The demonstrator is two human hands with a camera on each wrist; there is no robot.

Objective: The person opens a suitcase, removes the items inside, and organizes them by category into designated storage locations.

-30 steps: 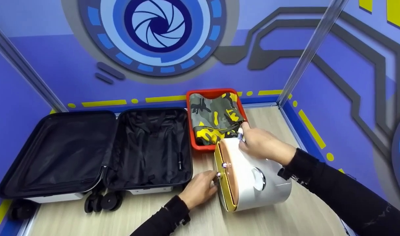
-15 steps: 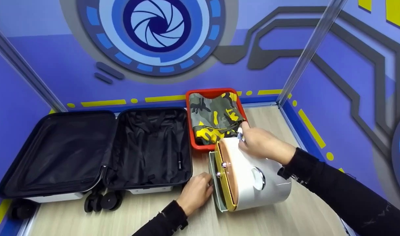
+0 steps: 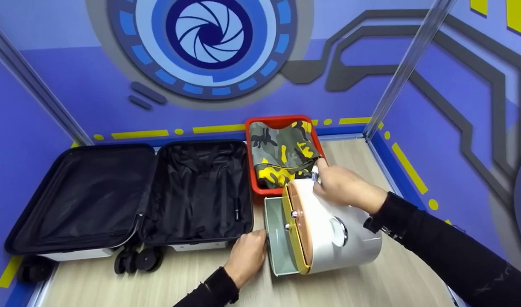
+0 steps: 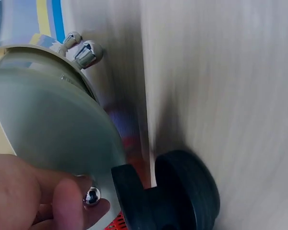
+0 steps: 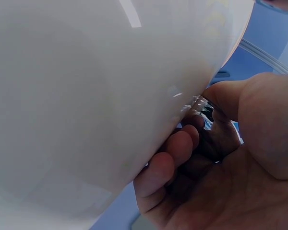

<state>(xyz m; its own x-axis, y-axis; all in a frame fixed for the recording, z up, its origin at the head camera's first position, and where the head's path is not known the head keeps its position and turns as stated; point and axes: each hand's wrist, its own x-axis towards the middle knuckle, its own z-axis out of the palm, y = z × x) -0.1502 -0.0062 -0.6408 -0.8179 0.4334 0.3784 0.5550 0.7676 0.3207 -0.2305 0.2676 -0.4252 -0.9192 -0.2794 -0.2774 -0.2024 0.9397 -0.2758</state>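
A white drawer box (image 3: 358,243) with rounded sides sits on the table, its stacked drawers facing left. The lowest, a pale green drawer (image 3: 281,245), stands pulled out, and its bare inside shows. My left hand (image 3: 248,255) pinches that drawer's round chrome knob (image 4: 92,195) between thumb and fingers. Above it, the yellow drawer (image 3: 301,251) and orange drawer (image 3: 302,221) are pushed in, each with a chrome knob. At the box's far side my right hand (image 3: 343,187) grips a shiny chrome handle (image 5: 207,112), its fingers curled against the white shell.
Left of the drawer box an open suitcase (image 3: 200,192) with black lining lies flat, its black wheels (image 3: 147,258) toward me. Behind the box is a red basket (image 3: 260,191) holding a folded camouflage cloth (image 3: 273,145). Blue printed walls (image 3: 226,106) enclose the table.
The green drawer, flush with the others a second ago, has slid out to the left with my left hand at its knob. The right hand keeps its hold on the box.
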